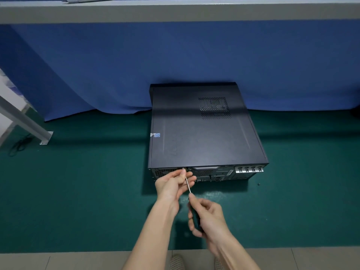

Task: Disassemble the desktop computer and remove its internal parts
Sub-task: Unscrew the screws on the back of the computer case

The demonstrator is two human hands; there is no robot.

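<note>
The right hand (209, 219) is curled round the black handle of a screwdriver (188, 185) and holds it tight. The thin metal shaft points up and away, to the back of the computer (204, 133). The left hand (171, 187) pinches the shaft near its tip with the thumb and first finger. The other fingers curl under it. The tip sits at the top edge of the back panel, left of the middle. I cannot tell what it touches there.

Both arms are bare and reach forward from the bottom of the view. The left arm is more to the front, and the right hand is lower and nearer the person.

The computer lies flat on a green mat (87, 191), near the mat's far edge, with its back panel facing the person. Its wide black side with a patch of small holes faces up. A small black screw (258, 184) lies on the mat just right of the near right corner of the computer.

A blue cloth (136, 65) hangs behind the computer and touches the mat. A grey beam (175, 12) runs across the top. A grey metal leg (25, 121) stands at the mat's left edge. Pale floor tiles (78, 260) run along the mat's near edge.
</note>
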